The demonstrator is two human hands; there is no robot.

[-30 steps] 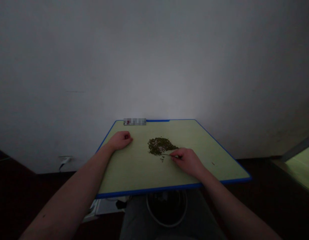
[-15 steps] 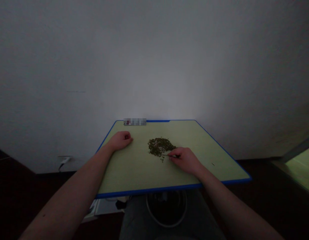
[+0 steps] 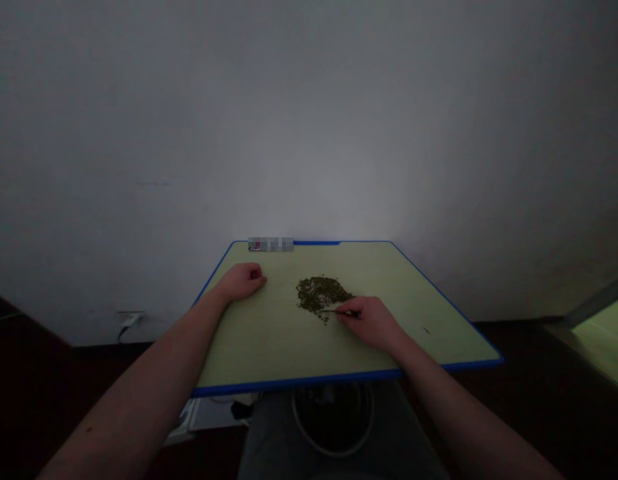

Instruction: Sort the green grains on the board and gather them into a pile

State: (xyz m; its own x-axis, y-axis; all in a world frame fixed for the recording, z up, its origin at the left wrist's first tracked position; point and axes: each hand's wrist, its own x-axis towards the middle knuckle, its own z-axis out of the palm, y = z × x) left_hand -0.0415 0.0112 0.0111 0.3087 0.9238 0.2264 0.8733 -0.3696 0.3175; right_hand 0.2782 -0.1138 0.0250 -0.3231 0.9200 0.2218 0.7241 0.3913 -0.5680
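Note:
A loose heap of small dark green-brown bits (image 3: 319, 292), perhaps dried leaves or grains, lies in the middle of the pale yellow-green tabletop (image 3: 269, 347). My right hand (image 3: 371, 323) rests at the heap's near right side, its fingers pinching a thin tweezers-like tool (image 3: 341, 311). The tool's slim tip points left to the near edge of the heap, where a few bits lie apart. To the left of the heap, my left hand (image 3: 241, 281) lies on the table with its fingers curled in; nothing shows in them.
Blue edging (image 3: 299, 383) runs round the table. A blurred label strip (image 3: 271, 245) lies at its back edge, against a grey wall (image 3: 309, 133). A small dark sliver (image 3: 426, 330) lies at right. Below the near edge, a round bowl (image 3: 333, 427) sits on the lap.
The tool's tip has shifted very slightly at the near edge of the heap. Both hands stay nearly where they were, and the view has moved a touch.

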